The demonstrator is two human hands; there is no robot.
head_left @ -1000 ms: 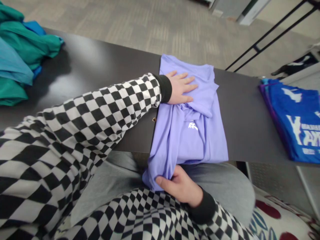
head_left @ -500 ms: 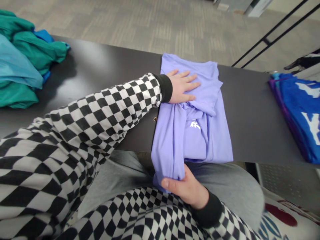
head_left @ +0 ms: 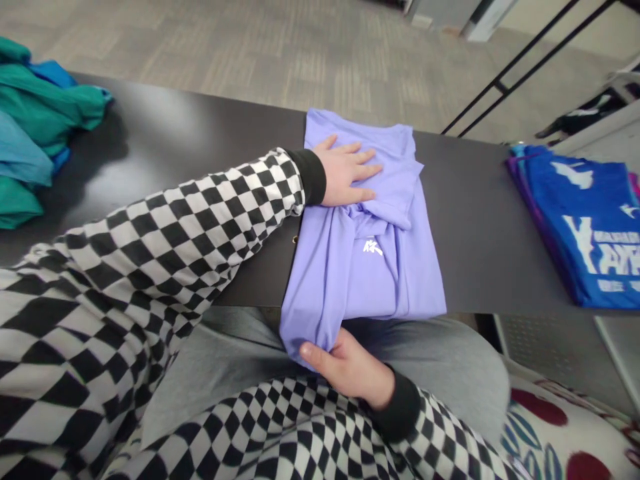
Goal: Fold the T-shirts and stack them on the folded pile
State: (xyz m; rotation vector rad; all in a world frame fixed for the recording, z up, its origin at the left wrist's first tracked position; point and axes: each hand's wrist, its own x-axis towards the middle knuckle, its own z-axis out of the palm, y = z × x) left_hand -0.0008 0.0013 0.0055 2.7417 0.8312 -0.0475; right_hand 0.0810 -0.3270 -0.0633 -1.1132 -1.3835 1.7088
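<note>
A lavender shirt (head_left: 320,267) lies partly folded on the dark table, with a small white printed mark showing near its middle. My left hand (head_left: 347,172) rests flat on the upper part of the shirt, fingers spread. Below the table's near edge, my right hand (head_left: 347,370) grips the lower end of the shirt's left strip, thumb on top and the other fingers hidden under the cloth. That strip hangs over the edge above my lap. Bunched folds run across the shirt just below my left hand.
On the dark table (head_left: 480,227), a heap of green and blue clothes (head_left: 45,113) lies at the far left. A stack of folded shirts, blue with white print on top (head_left: 565,213), sits at the right. A black metal rail (head_left: 500,87) stands beyond the table.
My right hand has drawn slightly upward toward the table edge with the shirt's end still held. My left hand stays flat on the cloth. The whole view has shifted a little to the right.
</note>
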